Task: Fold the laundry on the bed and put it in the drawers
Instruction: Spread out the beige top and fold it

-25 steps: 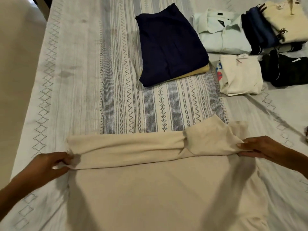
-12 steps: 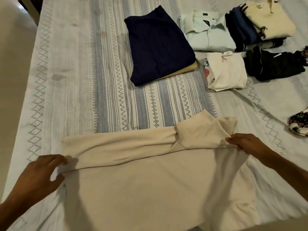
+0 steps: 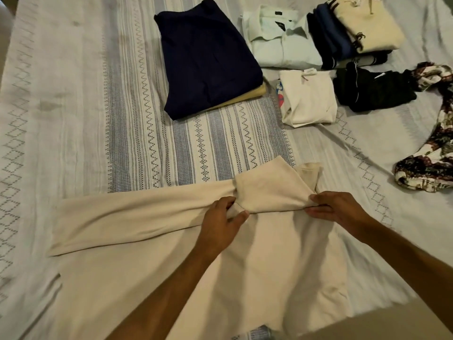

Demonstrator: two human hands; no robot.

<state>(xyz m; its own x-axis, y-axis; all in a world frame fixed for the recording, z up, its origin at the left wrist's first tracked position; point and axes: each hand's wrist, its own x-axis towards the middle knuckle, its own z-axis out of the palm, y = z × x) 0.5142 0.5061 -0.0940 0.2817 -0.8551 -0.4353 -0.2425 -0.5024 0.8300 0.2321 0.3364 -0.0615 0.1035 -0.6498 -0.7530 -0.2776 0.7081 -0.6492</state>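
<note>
A cream garment (image 3: 152,261) lies spread across the near part of the bed, its far edge folded over into a long band. My left hand (image 3: 220,224) pinches the fold near the band's middle. My right hand (image 3: 338,209) grips the band's right end, beside a small flap that sticks out. Both forearms reach in from the bottom of the view.
Folded clothes lie further back on the patterned bedsheet (image 3: 73,106): a navy piece over a yellow one (image 3: 208,60), a pale shirt (image 3: 282,42), a dark-and-cream stack (image 3: 355,30), a white item (image 3: 308,99), a black one (image 3: 372,92). A floral garment (image 3: 431,148) lies crumpled at right.
My left hand has let go of the band's left end and moved right to its middle, where it now pinches the fold. My right hand has kept its grip.
</note>
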